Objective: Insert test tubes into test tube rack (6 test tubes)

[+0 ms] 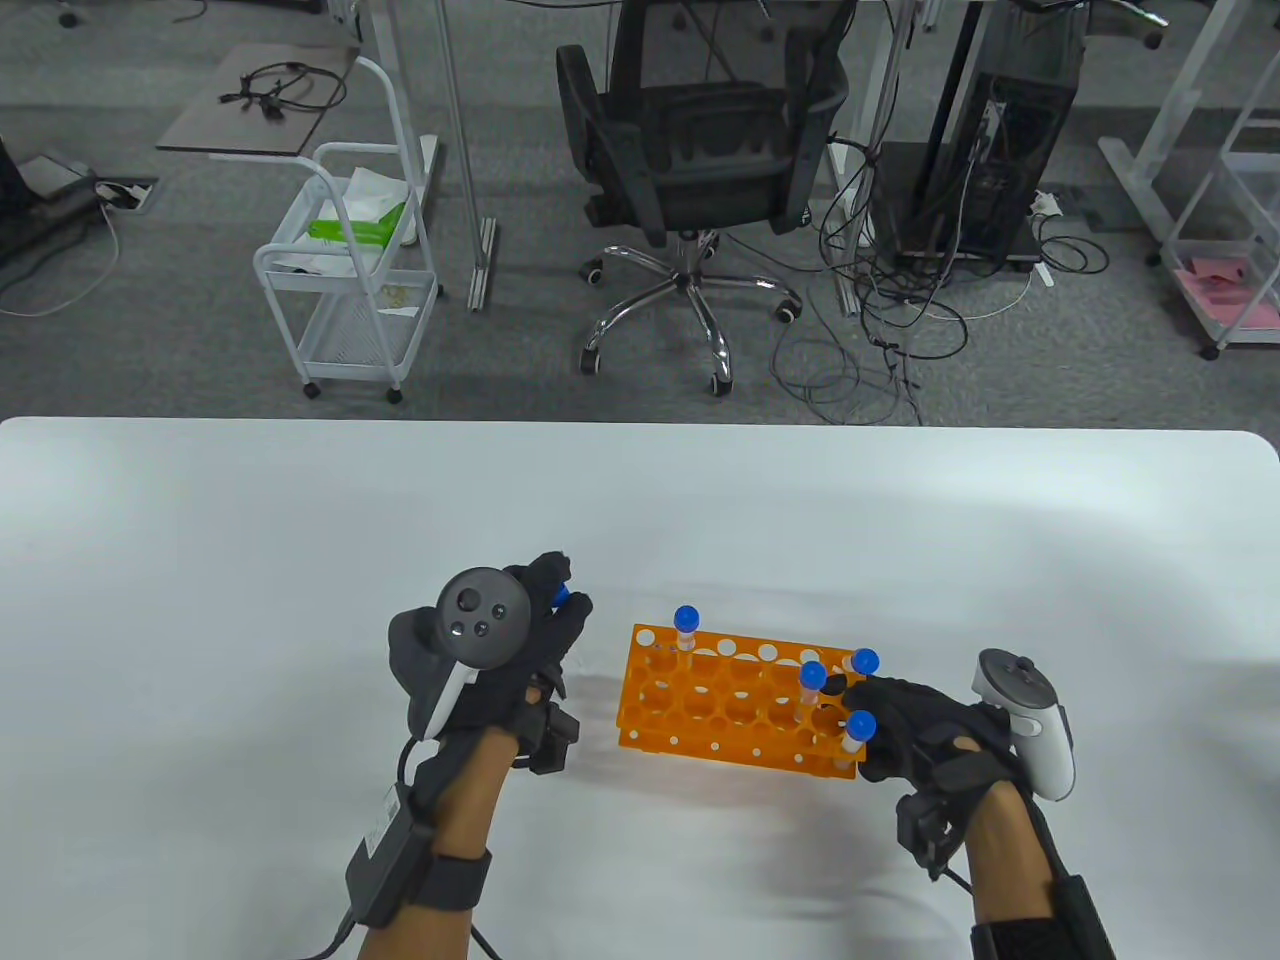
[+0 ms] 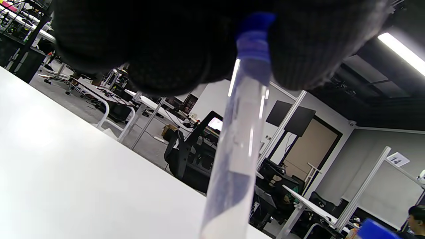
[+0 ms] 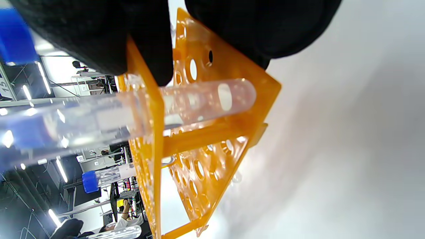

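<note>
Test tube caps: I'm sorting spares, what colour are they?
Blue, clearest on the test tube caps in the table view.

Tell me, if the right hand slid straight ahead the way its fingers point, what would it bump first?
Probably nothing new: the right hand already touches the orange rack, beside a blue-capped tube.

Left hand (image 1: 520,640) pinches a tube (image 1: 560,596); right hand (image 1: 905,725) touches the orange rack (image 1: 700,715).

Table view looks down from above; both wrist views sit close, tilted, sharing the orange rack (image 1: 745,700) corner.
</note>
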Demonstrator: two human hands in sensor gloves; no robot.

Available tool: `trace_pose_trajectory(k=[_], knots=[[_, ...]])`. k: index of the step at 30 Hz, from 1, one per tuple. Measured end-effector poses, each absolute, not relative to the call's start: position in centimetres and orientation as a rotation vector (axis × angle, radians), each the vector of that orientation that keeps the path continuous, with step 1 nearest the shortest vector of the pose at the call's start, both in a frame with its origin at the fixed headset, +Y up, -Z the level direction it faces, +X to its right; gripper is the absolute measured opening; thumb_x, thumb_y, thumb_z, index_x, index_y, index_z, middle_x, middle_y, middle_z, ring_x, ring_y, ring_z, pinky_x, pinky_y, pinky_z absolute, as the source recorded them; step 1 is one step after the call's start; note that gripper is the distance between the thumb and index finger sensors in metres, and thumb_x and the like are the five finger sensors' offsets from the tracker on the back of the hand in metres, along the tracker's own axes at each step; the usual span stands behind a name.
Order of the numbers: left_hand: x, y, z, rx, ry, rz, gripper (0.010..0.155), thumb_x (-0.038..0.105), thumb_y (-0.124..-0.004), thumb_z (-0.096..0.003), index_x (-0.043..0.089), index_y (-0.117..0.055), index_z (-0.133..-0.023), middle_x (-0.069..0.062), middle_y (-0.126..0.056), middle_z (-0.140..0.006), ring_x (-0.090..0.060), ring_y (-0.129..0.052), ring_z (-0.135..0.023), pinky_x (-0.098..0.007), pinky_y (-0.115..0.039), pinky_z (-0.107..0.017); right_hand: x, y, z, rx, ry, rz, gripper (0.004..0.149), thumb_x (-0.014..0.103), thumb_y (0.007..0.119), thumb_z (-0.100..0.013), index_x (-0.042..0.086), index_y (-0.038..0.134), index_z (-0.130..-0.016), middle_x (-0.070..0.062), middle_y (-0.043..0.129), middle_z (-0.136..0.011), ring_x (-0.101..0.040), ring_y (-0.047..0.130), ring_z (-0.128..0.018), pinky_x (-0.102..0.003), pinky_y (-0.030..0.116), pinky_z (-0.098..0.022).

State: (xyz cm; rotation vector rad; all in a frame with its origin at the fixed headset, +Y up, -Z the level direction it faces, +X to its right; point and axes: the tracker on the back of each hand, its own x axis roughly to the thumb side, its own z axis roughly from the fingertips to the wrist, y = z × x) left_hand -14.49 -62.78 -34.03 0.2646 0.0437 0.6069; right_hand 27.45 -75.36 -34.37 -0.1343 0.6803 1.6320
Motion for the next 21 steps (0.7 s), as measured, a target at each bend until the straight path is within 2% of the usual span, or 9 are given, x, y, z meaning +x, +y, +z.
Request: trace_pose_trajectory(k=[9,21], knots=[[-13.0,-61.2,-32.9,0.304,-0.046,0.610,0.054,0.045,-0.089,-0.0386,0.024,-0.085,-0.088,-0.006,-0.097,-0.072,-0.017,-0.103,-0.044,-0.041,-0.088,-0.035,27.2,-75.5,-34.4,-0.134,0.690,1.626,0.046,0.054,0.082,-0.047,0.032,0.085,-0.087,-0.014,0.073,-0.105,-0.034,0.090,-0.078,-0.048,0.081,-0.051],[-9.1,-60.0,-30.8,0.275,-0.199,0.568,0.054,0.044,-0.089,-0.0391,0.023,-0.084,-0.089,-0.007,-0.097,-0.075,-0.018,-0.103,-0.046,-0.041,-0.089,-0.036,27.2,-75.3,-34.3,-0.130,0.685,1.622,0.046,0.054,0.082,-0.047,0.033,0.085,-0.088,-0.014,0.073,-0.105,-0.034,0.090,-0.078,-0.048,0.081,-0.050]])
